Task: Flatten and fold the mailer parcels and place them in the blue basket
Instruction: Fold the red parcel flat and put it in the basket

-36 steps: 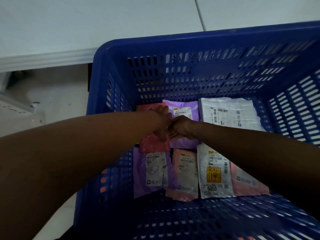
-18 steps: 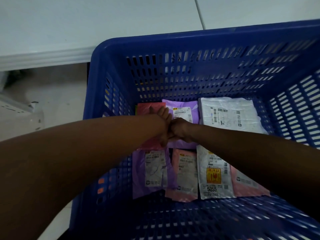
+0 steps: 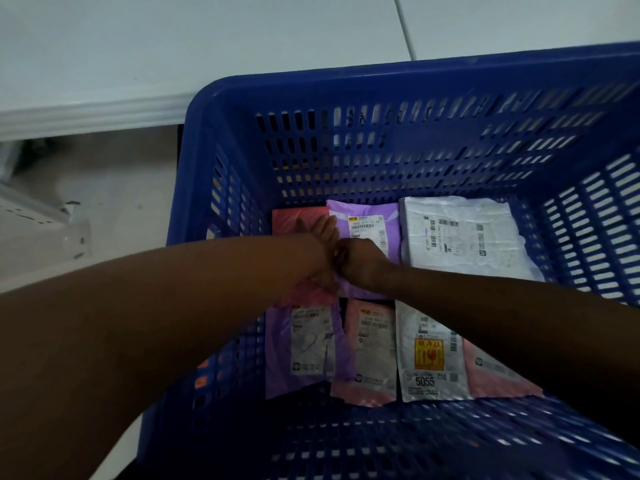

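- Blue slotted plastic comes first: the near wall of the blue basket, on the wrist side of both hands.
- Short of the fingertips, four flattened parcels lie label-up in a row on the basket floor: the near purple mailer, the pink mailer, the yellow-stickered white mailer and a second pink mailer partly under the right forearm. Their edges touch or overlap, probably to pack the floor tightly.
- The left hand has its fingers straight and released, pressing flat on the red mailer. This looks meant to keep its fold shut while it seats in the far-left corner.
- The right hand touches the left. Its fingers are curled under, and in this dim view I cannot tell whether they pinch a mailer edge or grip nothing.
- Just right of the left fingertips lies the far purple mailer, and beyond it the bulkier white parcel.
- Past the fingertips rises the basket's far wall, with the pale table behind it.
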`<state>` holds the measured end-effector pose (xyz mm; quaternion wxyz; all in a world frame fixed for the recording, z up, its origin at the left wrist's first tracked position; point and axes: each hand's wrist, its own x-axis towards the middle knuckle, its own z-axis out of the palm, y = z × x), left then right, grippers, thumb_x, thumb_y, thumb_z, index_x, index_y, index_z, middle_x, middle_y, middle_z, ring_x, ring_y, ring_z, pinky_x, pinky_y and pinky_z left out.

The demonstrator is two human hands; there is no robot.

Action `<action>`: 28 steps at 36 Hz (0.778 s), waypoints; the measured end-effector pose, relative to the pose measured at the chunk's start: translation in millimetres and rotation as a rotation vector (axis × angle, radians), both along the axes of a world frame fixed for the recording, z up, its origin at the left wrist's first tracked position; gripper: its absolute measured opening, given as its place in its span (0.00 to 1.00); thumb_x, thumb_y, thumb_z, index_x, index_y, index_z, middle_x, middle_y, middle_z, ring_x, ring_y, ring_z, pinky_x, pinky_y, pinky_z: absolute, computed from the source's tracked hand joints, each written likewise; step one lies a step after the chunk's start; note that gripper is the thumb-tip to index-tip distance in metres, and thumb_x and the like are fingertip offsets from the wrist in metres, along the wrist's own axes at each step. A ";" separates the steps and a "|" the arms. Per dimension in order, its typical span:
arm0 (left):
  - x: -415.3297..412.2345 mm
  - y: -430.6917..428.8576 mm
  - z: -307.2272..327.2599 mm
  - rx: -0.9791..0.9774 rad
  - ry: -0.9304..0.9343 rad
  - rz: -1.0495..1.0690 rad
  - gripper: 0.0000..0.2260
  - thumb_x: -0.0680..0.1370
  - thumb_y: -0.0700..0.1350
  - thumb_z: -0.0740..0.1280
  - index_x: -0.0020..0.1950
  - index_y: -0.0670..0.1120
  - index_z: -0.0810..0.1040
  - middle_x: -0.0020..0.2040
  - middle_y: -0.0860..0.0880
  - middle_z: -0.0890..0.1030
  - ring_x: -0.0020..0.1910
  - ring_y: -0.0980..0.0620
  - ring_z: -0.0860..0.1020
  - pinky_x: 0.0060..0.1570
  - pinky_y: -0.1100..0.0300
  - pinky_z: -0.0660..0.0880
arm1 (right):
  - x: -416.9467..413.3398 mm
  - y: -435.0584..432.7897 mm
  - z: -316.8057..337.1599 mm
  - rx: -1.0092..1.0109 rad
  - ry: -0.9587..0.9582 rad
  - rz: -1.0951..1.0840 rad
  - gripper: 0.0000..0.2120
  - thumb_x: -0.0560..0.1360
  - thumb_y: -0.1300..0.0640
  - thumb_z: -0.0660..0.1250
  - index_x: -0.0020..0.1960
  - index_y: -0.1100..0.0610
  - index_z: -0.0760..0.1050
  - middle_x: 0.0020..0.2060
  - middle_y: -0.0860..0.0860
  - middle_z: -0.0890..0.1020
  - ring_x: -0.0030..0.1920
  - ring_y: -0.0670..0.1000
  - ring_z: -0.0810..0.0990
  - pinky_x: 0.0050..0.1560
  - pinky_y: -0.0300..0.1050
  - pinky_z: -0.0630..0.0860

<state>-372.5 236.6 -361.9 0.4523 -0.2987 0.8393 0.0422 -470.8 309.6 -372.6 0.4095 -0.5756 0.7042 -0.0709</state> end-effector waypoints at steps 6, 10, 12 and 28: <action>2.5 -8.1 -4.4 -0.016 0.111 0.005 0.52 0.73 0.73 0.59 0.80 0.45 0.36 0.80 0.44 0.34 0.79 0.44 0.36 0.75 0.37 0.50 | -11.0 -1.3 1.8 -0.128 0.155 0.025 0.10 0.75 0.57 0.65 0.51 0.59 0.82 0.50 0.58 0.84 0.53 0.59 0.81 0.50 0.50 0.78; 5.7 -8.7 -2.8 -0.019 0.167 -0.051 0.49 0.73 0.70 0.63 0.81 0.48 0.42 0.81 0.44 0.44 0.80 0.42 0.45 0.74 0.39 0.55 | -19.4 -1.9 -1.6 -0.207 0.224 0.084 0.19 0.71 0.53 0.59 0.55 0.58 0.81 0.53 0.59 0.82 0.58 0.62 0.77 0.55 0.54 0.77; 7.7 -8.9 0.7 -0.027 0.153 -0.073 0.48 0.73 0.67 0.66 0.81 0.47 0.43 0.80 0.44 0.47 0.79 0.42 0.47 0.74 0.40 0.56 | -23.5 -2.1 -2.1 -0.233 0.282 0.117 0.21 0.72 0.57 0.65 0.64 0.57 0.78 0.59 0.59 0.79 0.63 0.61 0.73 0.61 0.53 0.74; 15.2 -7.1 -1.5 -0.147 0.082 -0.292 0.52 0.71 0.55 0.76 0.81 0.43 0.43 0.81 0.41 0.42 0.80 0.41 0.45 0.72 0.41 0.61 | -41.2 12.5 -27.1 -0.126 0.424 0.360 0.38 0.78 0.45 0.66 0.81 0.51 0.51 0.80 0.55 0.50 0.80 0.55 0.48 0.76 0.51 0.54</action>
